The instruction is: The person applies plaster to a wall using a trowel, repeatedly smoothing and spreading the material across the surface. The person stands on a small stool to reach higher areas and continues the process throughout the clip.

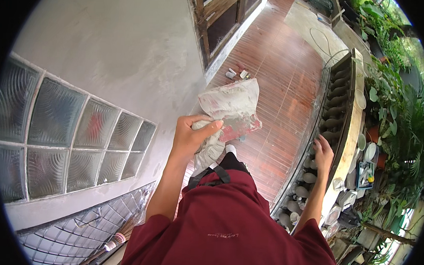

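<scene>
Pinched between the thumb and fingers of my left hand (195, 134) is a crumpled, limp sheet (230, 102), whitish with red patches and grey smears. Whether it is a plastic bag or a rag I cannot tell. It hangs in front of my body, over the tiled floor (280, 112), with a bunched part dangling below my hand. On the other side, my right hand (322, 155) is beside the balustrade (336, 98), its fingers loosely apart and nothing visible in them.
A grey plastered wall (120, 46) with glass blocks (97, 124) rises on my left, and a wooden-framed door (223, 18) stands farther along. Small items (236, 74) lie on the floor by the wall. Beyond the balustrade are a blue tray (364, 175), pots and plants (395, 103).
</scene>
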`<state>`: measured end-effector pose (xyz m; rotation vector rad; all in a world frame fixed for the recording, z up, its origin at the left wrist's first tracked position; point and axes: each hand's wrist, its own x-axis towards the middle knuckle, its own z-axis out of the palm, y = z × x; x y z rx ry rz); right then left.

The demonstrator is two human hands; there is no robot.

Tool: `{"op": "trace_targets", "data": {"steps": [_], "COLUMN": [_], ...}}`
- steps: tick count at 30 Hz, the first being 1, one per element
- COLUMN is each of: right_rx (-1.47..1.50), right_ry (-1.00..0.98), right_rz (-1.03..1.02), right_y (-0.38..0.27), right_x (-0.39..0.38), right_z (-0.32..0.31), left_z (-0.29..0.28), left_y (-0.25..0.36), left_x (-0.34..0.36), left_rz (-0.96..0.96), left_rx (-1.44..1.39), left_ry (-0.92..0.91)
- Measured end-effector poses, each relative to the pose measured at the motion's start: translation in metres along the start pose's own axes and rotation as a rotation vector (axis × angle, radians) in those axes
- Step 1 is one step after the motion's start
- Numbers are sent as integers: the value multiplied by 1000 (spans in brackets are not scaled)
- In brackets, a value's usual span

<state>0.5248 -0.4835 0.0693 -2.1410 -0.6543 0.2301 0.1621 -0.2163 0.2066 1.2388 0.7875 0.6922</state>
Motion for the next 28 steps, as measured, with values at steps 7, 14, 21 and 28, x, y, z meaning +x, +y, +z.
{"op": "trace_targets", "data": {"steps": [7,14,21,28], "right_rx": [-77,-172,-118,-94], "right_ry": [-47,-139,-275,-296], "right_rz": [-869,-1006,-1099,-1209], "right_y": [-270,-326,-344,-356], "right_x": [-64,-81,-99,-99], "right_z": [84,117,139,153], "left_z": [2,-12,-33,-42], "left_y": [-8,-18,-19,-18], "left_x": [-22,-37,-46,-47], "left_rz": [72,155,210,219], "left_rx": [0,0,60,14], "left_ry": [104,184,271,324]}}
